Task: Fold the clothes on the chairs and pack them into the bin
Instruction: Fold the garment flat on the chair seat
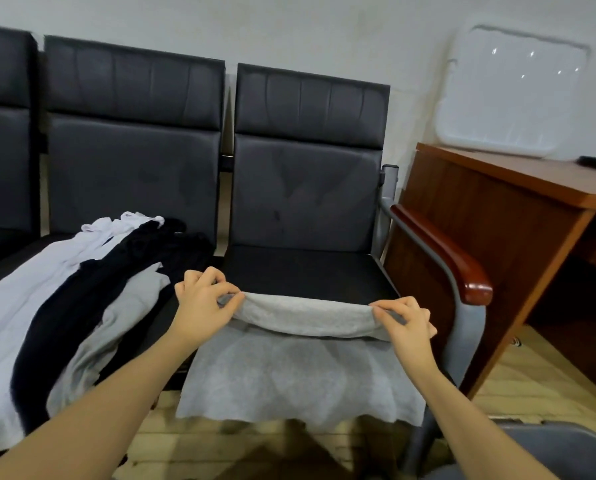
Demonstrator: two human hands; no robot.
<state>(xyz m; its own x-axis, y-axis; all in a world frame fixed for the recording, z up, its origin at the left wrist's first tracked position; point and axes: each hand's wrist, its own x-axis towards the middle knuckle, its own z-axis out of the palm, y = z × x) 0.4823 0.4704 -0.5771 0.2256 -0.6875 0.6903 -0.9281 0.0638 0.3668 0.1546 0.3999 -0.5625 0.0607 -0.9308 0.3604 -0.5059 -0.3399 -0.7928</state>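
Hands at work: left hand (202, 303) and right hand (407, 322) each pinch a corner of the grey garment (300, 372) spread over the black chair seat (307, 271), its top edge lifted.

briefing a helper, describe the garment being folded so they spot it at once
Find the rightmost chair, the one with the wooden armrest. The grey garment hangs over its seat's front edge. Unlike the pile on the next seat, both hands pinch its folded edge.
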